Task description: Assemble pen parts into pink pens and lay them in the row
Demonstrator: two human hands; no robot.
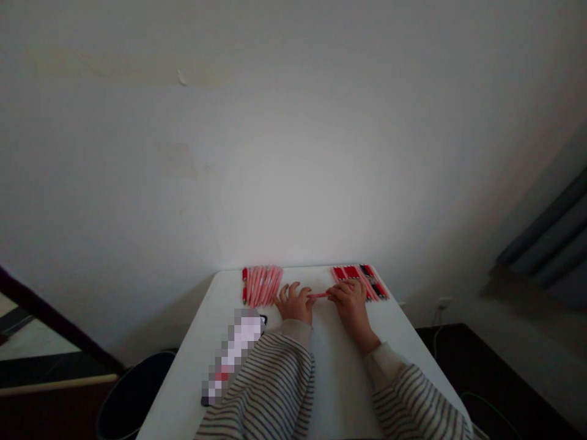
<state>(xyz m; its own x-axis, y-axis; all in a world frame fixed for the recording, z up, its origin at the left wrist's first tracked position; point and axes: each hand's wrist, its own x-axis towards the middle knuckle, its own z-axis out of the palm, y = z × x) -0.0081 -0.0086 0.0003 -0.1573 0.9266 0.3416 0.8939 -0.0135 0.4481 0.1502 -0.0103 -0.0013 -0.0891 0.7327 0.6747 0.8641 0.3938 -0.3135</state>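
Observation:
A pink pen (320, 296) lies level between my two hands, over the middle of the white table. The fingertips of my left hand (295, 302) pinch its left end, with the other fingers spread upward. At its right end, my right hand (351, 302) grips it with bent fingers. Just left of my left hand is a row of pink pens (263, 285), with red parts at its left side. A second group of pens (352, 272), pink with red and black parts, lies beyond and beside my right hand, which hides some of them.
A phone-like object (233, 357) with a blurred screen lies on the white table (334, 379), left of my left forearm. The wall (302, 183) stands at the table's far edge. A dark bin (137, 391) is at the lower left, a wall socket (444, 302) at right.

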